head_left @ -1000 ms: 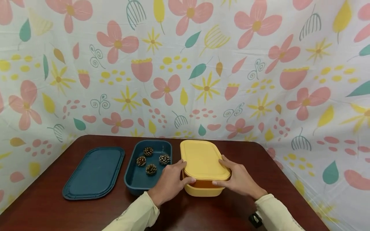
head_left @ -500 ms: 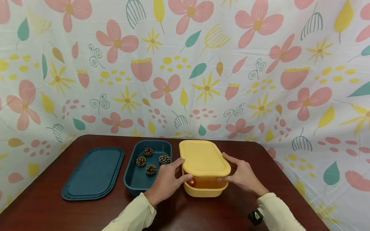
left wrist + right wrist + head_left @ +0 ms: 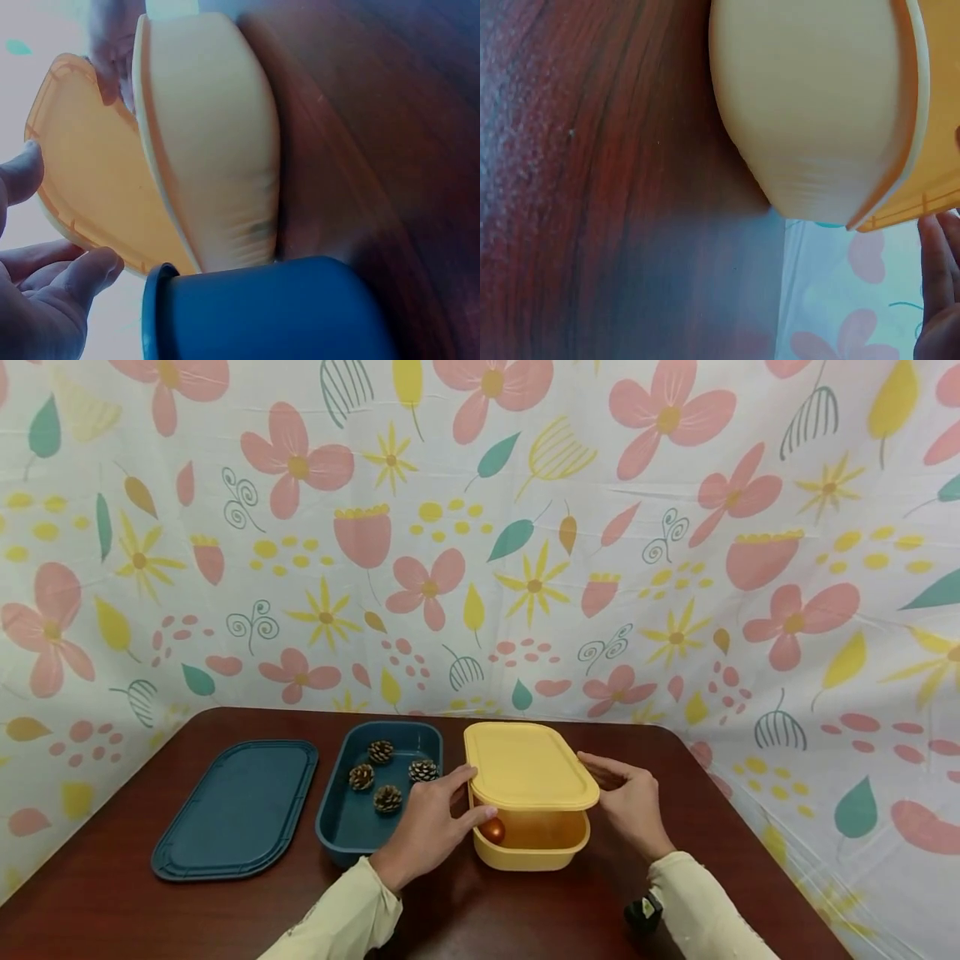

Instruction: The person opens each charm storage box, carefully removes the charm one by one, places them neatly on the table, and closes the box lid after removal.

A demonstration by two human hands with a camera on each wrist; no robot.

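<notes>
While the left hand point(image 3: 426, 833) pinches the yellow lid point(image 3: 531, 766) by its left edge, near end raised over the yellow box point(image 3: 528, 859), the right hand point(image 3: 634, 803) pinches the right edge; probably light, stiff and smooth, the lid should handle best by opposite rims.

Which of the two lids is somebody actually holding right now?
The yellow lid: the left hand and right hand hold it by its edges, near end raised off the yellow box. The blue lid lies flat on the table, untouched.
</notes>
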